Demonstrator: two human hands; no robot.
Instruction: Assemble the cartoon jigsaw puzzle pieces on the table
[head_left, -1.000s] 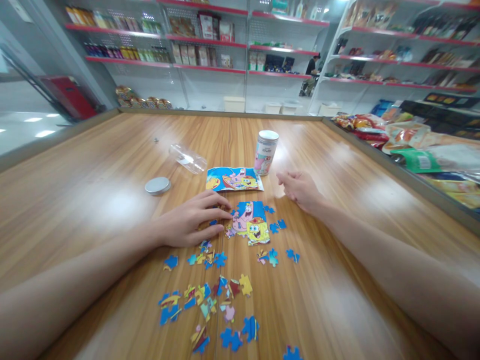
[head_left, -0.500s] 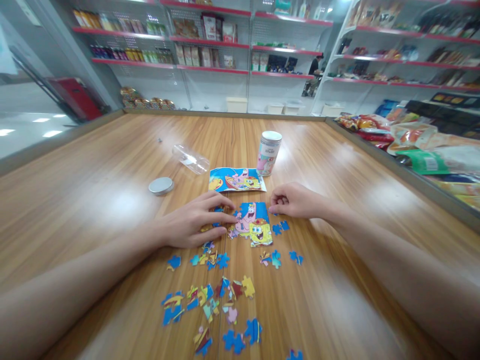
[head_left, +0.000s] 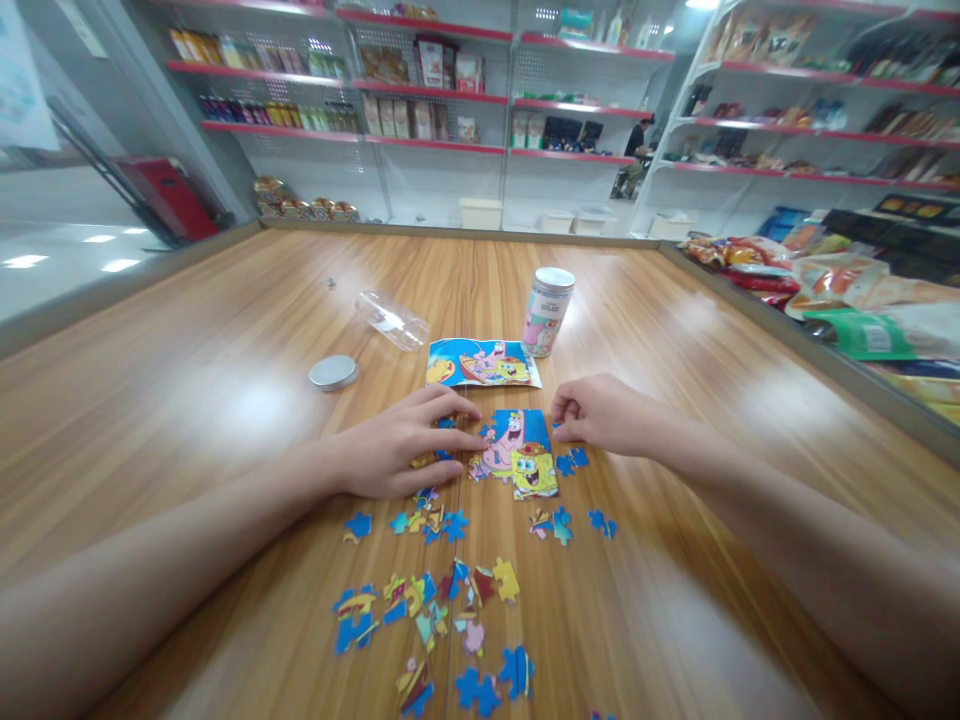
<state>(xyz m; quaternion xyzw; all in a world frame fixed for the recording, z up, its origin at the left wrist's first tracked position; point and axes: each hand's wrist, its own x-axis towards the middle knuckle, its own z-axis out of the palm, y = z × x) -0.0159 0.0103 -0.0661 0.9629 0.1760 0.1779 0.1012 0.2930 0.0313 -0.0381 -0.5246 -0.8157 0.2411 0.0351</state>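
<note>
A partly joined jigsaw puzzle (head_left: 517, 450) with a pink and a yellow cartoon figure lies flat on the wooden table. Spread over loose pieces at its left edge, my left hand (head_left: 409, 445) is open, its fingertips touching or very near the joined part. My right hand (head_left: 600, 412) is at the puzzle's right side with fingers curled in a pinch; a bit of a blue puzzle piece shows at the fingertips. Just below that hand lie blue pieces (head_left: 571, 461). Behind the puzzle is a picture sheet (head_left: 480, 364) with the same figures.
Several loose pieces (head_left: 427, 605) are scattered nearer to me. A printed can (head_left: 547, 312) stands behind the sheet's right end. A clear plastic cylinder (head_left: 391, 320) and a silver lid (head_left: 334, 373) lie at left. Packaged goods (head_left: 855, 290) border the right edge; a person (head_left: 636, 155) is far back.
The whole view has shifted slightly, so everything appears a little further right and lower. Both hands keep about the same places beside the puzzle.
</note>
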